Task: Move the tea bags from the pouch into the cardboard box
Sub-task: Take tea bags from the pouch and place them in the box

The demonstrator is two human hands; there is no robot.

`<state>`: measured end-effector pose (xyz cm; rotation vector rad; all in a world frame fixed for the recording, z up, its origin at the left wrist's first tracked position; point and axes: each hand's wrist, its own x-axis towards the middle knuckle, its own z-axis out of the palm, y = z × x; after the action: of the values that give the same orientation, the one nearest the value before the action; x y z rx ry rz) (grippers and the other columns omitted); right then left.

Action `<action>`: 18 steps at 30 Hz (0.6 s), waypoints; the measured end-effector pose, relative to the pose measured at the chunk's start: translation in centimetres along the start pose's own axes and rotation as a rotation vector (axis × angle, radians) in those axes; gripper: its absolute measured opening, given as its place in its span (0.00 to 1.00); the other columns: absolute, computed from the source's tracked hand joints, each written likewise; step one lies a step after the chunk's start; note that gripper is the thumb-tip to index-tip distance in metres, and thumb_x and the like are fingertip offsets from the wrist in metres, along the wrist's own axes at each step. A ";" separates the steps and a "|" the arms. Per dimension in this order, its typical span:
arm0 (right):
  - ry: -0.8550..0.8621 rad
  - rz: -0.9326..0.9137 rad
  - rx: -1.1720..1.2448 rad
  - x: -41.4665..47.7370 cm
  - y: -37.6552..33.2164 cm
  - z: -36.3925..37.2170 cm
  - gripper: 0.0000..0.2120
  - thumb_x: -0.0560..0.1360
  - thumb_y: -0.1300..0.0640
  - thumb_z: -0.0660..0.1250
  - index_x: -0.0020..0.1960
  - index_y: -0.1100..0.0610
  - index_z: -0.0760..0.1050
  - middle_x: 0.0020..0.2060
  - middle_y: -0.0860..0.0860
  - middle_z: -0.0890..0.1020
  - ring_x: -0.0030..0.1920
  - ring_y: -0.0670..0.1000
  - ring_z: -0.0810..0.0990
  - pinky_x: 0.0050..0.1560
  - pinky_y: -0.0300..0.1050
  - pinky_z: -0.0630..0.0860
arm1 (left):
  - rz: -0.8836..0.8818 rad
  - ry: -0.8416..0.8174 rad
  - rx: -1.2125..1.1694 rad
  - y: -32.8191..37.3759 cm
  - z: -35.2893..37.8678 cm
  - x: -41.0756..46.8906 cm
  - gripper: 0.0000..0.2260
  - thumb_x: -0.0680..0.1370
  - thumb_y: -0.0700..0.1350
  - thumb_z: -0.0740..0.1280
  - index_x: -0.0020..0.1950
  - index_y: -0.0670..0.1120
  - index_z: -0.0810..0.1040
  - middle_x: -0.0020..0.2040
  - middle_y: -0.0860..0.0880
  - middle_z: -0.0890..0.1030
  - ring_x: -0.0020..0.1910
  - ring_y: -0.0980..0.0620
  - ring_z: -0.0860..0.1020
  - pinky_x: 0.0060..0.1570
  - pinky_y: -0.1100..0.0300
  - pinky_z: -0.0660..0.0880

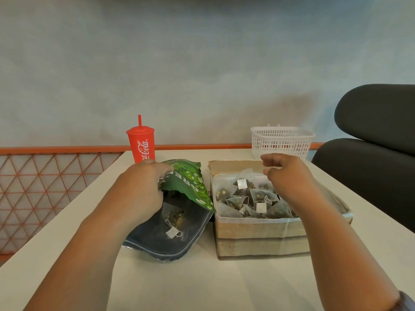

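At the far left an orange mesh railing [45, 187] runs beside the pale table [202, 286]. A red cup [141, 145] with a lid and a straw stands upright at the table's back edge, just behind the left hand [143, 187]. That hand reaches forward over the pouch [188, 185], its fingers [160, 168] curled round the pouch's upper green, leaf-printed wall, gripping it and holding it lifted so the mouth gapes toward the person. The rest of the pouch lies flat on the table with its dark lower side spread out, touching or almost touching the left wall of the cardboard box [258, 234]. One pyramid tea bag [173, 217] rests on that dark part, just below the lifted flap, with its white tag trailing toward the near edge. The box stands open just right of the pouch, and a heap of tea bags [253, 199] fills it, several white tags showing on top. The right hand [287, 178] hovers over the far right part of the box, its fingers loosely curled with thumb and forefinger close together; nothing shows between them. Behind the box a white slotted basket [281, 142] sits at the table's back edge. A dark padded chair [377, 135] stands at the far right.
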<state>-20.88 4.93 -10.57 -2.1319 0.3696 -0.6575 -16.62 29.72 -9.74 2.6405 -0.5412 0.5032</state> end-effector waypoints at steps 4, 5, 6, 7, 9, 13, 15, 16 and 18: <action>-0.083 -0.085 0.052 -0.9 -1.5 0.1 0.15 0.76 0.66 0.61 0.55 0.50 0.78 0.48 0.46 0.78 0.39 0.41 0.75 0.36 0.31 0.67 | 0.023 0.207 -0.134 0.3 -0.7 0.1 0.18 0.73 0.36 0.68 0.61 0.50 0.77 0.55 0.50 0.79 0.48 0.50 0.77 0.48 0.58 0.74; -0.127 -0.105 0.091 -1.4 -2.1 0.2 0.14 0.76 0.66 0.61 0.51 0.50 0.79 0.45 0.49 0.79 0.31 0.40 0.73 0.31 0.30 0.67 | 0.033 0.264 -0.159 0.4 -0.9 0.1 0.17 0.73 0.36 0.68 0.59 0.50 0.78 0.52 0.50 0.80 0.45 0.52 0.76 0.44 0.62 0.72; -0.178 -0.135 0.133 -2.0 -2.9 0.2 0.13 0.75 0.66 0.62 0.47 0.49 0.79 0.43 0.54 0.80 0.26 0.41 0.71 0.27 0.29 0.67 | 0.044 0.312 -0.172 0.5 -1.1 0.1 0.15 0.73 0.36 0.69 0.58 0.49 0.79 0.49 0.51 0.80 0.43 0.53 0.75 0.40 0.65 0.70; -0.233 -0.183 0.166 -2.6 -3.7 0.3 0.13 0.75 0.65 0.63 0.45 0.49 0.80 0.44 0.56 0.81 0.26 0.41 0.72 0.27 0.29 0.69 | 0.053 0.351 -0.172 0.7 -1.3 0.0 0.14 0.73 0.37 0.69 0.57 0.48 0.80 0.47 0.51 0.80 0.41 0.55 0.75 0.36 0.69 0.67; -0.375 -0.295 0.199 -3.9 -5.3 0.7 0.12 0.73 0.64 0.65 0.43 0.48 0.82 0.51 0.49 0.80 0.42 0.37 0.77 0.40 0.24 0.71 | 0.072 0.407 -0.149 1.0 -1.5 -0.1 0.12 0.73 0.39 0.70 0.56 0.47 0.81 0.46 0.50 0.81 0.40 0.57 0.73 0.35 0.73 0.63; -0.578 -0.456 -0.004 -5.5 -6.8 2.2 0.13 0.75 0.60 0.65 0.56 0.46 0.80 0.66 0.42 0.69 0.61 0.41 0.70 0.63 0.39 0.68 | 0.114 0.478 -0.125 1.6 -1.8 -0.3 0.10 0.72 0.40 0.71 0.53 0.45 0.82 0.47 0.46 0.83 0.41 0.57 0.72 0.38 0.75 0.61; -0.538 -0.515 -0.174 -5.7 -6.8 2.9 0.20 0.77 0.59 0.62 0.68 0.46 0.69 0.71 0.41 0.62 0.66 0.44 0.66 0.66 0.36 0.63 | 0.123 0.483 -0.120 1.6 -2.0 -0.3 0.10 0.72 0.40 0.71 0.52 0.44 0.82 0.46 0.47 0.82 0.41 0.56 0.74 0.38 0.74 0.63; -0.507 -0.524 -0.220 -5.7 -6.8 3.0 0.23 0.78 0.59 0.60 0.71 0.46 0.63 0.72 0.40 0.60 0.68 0.44 0.63 0.64 0.32 0.59 | 0.134 0.472 -0.122 1.6 -2.1 -0.4 0.09 0.71 0.40 0.72 0.51 0.44 0.82 0.45 0.47 0.82 0.40 0.54 0.75 0.38 0.72 0.65; -0.472 -0.530 -0.247 -5.6 -6.6 3.3 0.26 0.79 0.61 0.58 0.74 0.46 0.57 0.73 0.38 0.57 0.69 0.43 0.61 0.58 0.26 0.55 | 0.182 0.470 -0.128 2.2 -2.8 -0.8 0.07 0.70 0.40 0.73 0.47 0.44 0.82 0.40 0.50 0.79 0.38 0.52 0.76 0.36 0.69 0.66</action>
<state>-23.39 13.63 -8.73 -2.5570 -0.4058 -0.3815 -19.06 29.33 -6.98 2.2524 -0.6357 1.0694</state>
